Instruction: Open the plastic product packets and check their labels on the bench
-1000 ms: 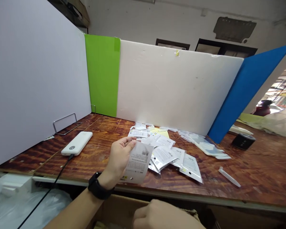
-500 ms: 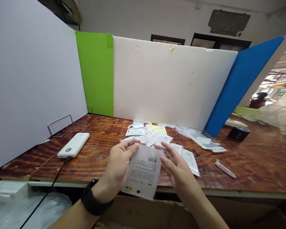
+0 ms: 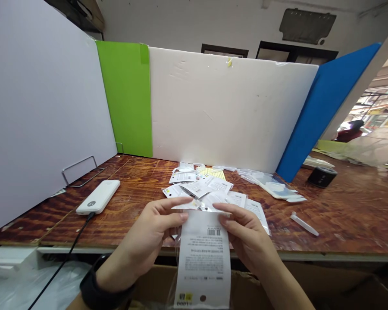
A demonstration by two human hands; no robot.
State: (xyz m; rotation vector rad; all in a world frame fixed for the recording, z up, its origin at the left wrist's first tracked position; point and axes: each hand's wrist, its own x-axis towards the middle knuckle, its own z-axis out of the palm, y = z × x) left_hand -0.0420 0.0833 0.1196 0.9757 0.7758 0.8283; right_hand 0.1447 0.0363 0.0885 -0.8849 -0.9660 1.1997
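Both my hands hold one white printed packet (image 3: 204, 258) by its top edge, so it hangs upright over the table's front edge. My left hand (image 3: 148, 239), with a black watch on the wrist, pinches the top left corner. My right hand (image 3: 245, 239) pinches the top right corner. The packet shows a barcode, lines of small text and a yellow mark at the bottom. Just beyond my fingers lies a loose pile of similar small packets (image 3: 210, 189) on the wooden table (image 3: 342, 224).
A white power bank (image 3: 98, 196) with a black cable lies at the left. White, green and blue partition boards (image 3: 220, 112) wall in the table. A black round object (image 3: 322, 175) and a clear strip (image 3: 304, 224) lie at the right. A cardboard box (image 3: 310, 288) sits below the table edge.
My right hand came up from below the table and took the packet's right corner. The packet now hangs lower and straight between both hands.
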